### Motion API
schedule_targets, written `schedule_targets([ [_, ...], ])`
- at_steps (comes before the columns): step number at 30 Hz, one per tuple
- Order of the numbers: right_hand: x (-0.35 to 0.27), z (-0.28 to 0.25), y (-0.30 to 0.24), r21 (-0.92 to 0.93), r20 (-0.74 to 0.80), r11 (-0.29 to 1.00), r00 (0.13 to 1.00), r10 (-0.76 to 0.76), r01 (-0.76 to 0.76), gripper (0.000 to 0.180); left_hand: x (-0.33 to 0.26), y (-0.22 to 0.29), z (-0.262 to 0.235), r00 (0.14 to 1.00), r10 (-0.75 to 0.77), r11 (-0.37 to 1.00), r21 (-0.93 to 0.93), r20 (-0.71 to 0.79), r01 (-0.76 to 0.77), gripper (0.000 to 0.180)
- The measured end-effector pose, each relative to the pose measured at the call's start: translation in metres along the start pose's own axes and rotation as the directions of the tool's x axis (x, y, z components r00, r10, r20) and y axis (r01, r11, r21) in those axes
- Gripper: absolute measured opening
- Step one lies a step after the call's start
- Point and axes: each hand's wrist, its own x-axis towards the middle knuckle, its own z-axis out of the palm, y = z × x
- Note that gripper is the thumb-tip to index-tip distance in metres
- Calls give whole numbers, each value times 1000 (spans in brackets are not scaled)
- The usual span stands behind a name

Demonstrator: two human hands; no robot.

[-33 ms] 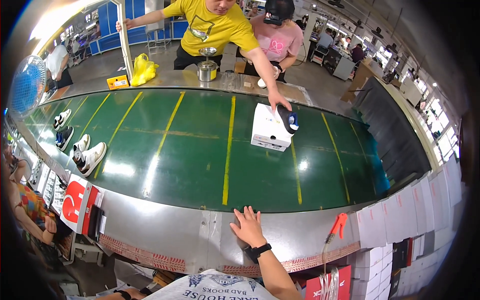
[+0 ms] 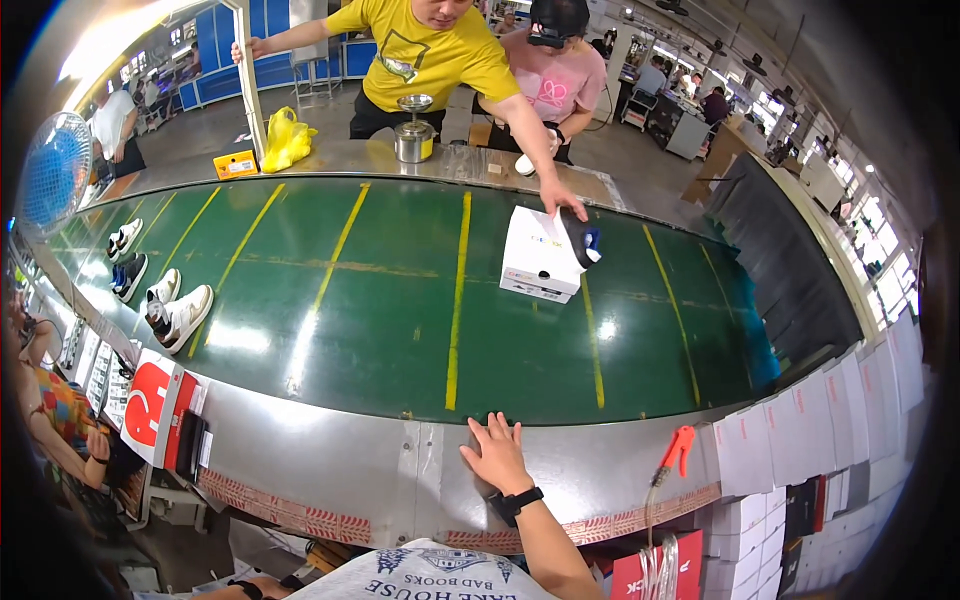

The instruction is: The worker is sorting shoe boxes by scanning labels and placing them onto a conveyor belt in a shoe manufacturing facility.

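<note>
A wide green conveyor belt (image 2: 400, 300) with yellow stripes fills the view. Along its near edge runs a steel rim (image 2: 330, 450), where the person's right hand (image 2: 497, 452) lies flat, fingers released and spread, grasping nothing. The left hand is out of view. White flat cartons (image 2: 800, 430) stack past the belt's right end. A white shoebox (image 2: 535, 255) sits toward the far edge, a dark shoe (image 2: 580, 243) on top under a co-worker's hand (image 2: 562, 205). A red-and-white sign (image 2: 150, 405) hangs at the near left corner, white sneakers (image 2: 180, 315) just above it. An orange tool (image 2: 678, 448) rests on the rim's right end
</note>
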Motion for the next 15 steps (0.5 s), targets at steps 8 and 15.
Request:
schedule_targets([
  [8, 4, -6, -2, -6, 60, 1000, 998, 28, -27, 59, 8, -6, -10, 990, 77, 995, 51, 121, -84, 84],
  [15, 4, -2, 4, 15, 44, 1000, 999, 16, -17, 59, 27, -8, -28, 962, 157, 978, 97, 225, -182, 80],
])
